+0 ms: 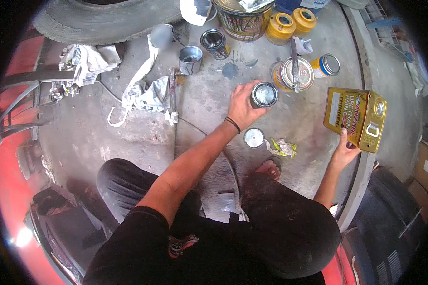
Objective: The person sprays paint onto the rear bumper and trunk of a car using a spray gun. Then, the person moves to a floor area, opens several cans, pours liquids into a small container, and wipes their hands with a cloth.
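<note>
Concrete floor (104,133); left hand (242,107) closed around small open tin (264,94), right hand (345,151) gripping yellow thinner can (355,118) right of tin.

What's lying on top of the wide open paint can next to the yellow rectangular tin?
A flat stir stick lies across the top of the open paint can, over pale paint. The paint under the stick is covered, and its depth cannot be seen.
</note>
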Motion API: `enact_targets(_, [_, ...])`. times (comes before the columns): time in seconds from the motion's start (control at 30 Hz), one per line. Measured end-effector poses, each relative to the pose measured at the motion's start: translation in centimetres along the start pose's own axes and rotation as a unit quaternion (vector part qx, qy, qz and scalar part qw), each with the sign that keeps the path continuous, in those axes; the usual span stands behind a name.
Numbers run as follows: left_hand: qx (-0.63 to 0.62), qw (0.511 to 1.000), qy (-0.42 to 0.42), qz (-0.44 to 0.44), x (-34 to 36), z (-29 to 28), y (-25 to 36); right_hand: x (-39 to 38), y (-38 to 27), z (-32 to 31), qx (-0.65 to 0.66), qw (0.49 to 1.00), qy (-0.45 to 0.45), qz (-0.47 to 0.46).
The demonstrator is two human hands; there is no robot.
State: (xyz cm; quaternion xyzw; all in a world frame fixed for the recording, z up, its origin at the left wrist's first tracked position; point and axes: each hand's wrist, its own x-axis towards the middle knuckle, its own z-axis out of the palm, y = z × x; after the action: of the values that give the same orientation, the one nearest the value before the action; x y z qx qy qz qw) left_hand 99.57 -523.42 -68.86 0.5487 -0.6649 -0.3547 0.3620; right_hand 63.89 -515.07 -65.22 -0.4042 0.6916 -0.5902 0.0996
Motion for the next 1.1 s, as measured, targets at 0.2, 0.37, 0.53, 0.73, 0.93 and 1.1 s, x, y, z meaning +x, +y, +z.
enact_targets(0.2, [0.027, 0.999, -0.023, 0.004, 0.2, -0.1, -0.5, -11.0, -0.9, 2.0, -0.135, 0.964, -0.101, 0.205])
enact_targets(0.37, [0.063, 0.997, 0.035, 0.028, -2.0, -1.2, -4.0, -14.0, -4.0, 9.4, -0.135, 0.932, -0.336, 0.025])
enact_targets(0.53, [-0.102, 0.962, 0.159, -0.198, 1.0, -5.7, -1.8, -12.4, -4.4, 15.2, -0.067, 0.945, -0.311, -0.079])
enact_targets(0.73, [0.164, 0.936, 0.3, -0.091, 9.3, -8.1, -3.3, -11.5, -4.4, 18.5, 0.0, 0.947, -0.317, -0.047])
enact_targets(0.93, [0.068, 0.942, 0.245, -0.221, 11.2, -8.2, -2.4, -11.2, -3.8, 19.2, 0.036, 0.947, -0.316, 0.033])
enact_targets(1.1, [0.056, 0.963, 0.245, -0.099, 9.2, -8.0, -3.1, -11.8, -3.5, 18.3, 0.07, 0.953, -0.293, 0.023])
